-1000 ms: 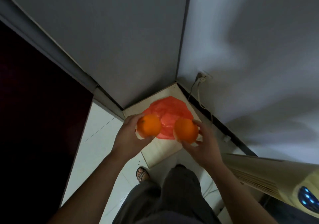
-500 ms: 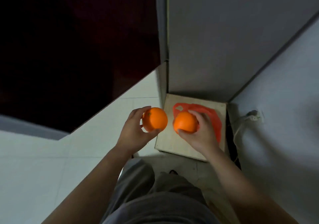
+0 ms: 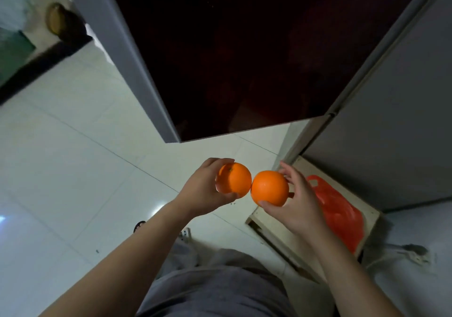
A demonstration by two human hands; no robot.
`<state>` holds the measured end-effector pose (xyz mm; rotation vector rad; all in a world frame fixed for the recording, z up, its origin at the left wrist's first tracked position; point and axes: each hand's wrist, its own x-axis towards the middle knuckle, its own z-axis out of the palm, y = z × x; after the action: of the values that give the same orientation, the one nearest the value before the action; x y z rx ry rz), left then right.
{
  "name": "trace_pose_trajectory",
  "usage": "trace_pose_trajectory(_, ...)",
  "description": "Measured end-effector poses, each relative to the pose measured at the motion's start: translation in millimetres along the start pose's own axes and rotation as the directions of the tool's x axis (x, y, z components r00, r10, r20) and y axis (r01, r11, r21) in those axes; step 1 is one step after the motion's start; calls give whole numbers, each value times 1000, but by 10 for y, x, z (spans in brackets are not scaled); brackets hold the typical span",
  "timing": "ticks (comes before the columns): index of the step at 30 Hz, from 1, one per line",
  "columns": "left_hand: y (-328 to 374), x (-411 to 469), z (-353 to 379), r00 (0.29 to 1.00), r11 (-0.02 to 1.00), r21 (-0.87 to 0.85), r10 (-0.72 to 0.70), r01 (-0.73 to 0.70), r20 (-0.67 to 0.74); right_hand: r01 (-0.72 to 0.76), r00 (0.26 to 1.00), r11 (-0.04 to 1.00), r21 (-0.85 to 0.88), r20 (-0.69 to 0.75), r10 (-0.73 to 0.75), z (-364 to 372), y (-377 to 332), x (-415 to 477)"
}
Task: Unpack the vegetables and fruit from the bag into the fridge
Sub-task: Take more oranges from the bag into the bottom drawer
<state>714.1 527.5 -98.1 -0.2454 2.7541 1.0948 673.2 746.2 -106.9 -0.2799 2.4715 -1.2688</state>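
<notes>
Dark glossy panel [image 3: 232, 47], grey-edged, filled upper view. White tiled floor [image 3: 73, 170] lay open at left; grey flat cabinet wall [image 3: 391, 121] closed off right. Left hand [image 3: 203, 189] gripped round smooth orange fruit [image 3: 236, 181], fingers curled round it. Right hand [image 3: 300, 206] held second round orange [image 3: 269, 188], thumb under, fingers loosely spread behind. Fruits met side to side (stalk dimple on left one faced up). Crumpled red plastic bag [image 3: 340, 214] lay on pale wooden board [image 3: 276, 228], just right of right hand.
</notes>
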Motion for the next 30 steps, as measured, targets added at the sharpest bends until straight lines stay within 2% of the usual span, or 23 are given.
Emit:
trace_pose_trajectory(4,-425,-198,-340,998,998,-47,-47,45,-50,14,998,999,-49,56,-12,403,-336,115)
trace_pose_trajectory(9,-1240,-492,-962,987,991,-90,-110,100,-115,121,984,991,-50,136,-113,1248,-977,272)
trace_pose_trajectory(16,-2526,-751,-2144,975,986,-122,-131,110,-179,192,966,981,-23,181,-185,2665,-2100,567)
trace_pose_trajectory(21,-3323,-922,-2925,950,972,-158,-208,174,-231,227,950,973,-35,228,-213,3474,-2789,813)
trace_pose_trajectory(25,-3719,-860,-3439,948,977,-115,-202,179,-245,233,940,971,-56,270,-210,3882,-3146,1090)
trace_pose_trajectory(30,-3911,-290,-3906,955,986,-99,-159,138,-252,149,954,989,-15,265,-140,4115,-3368,1665)
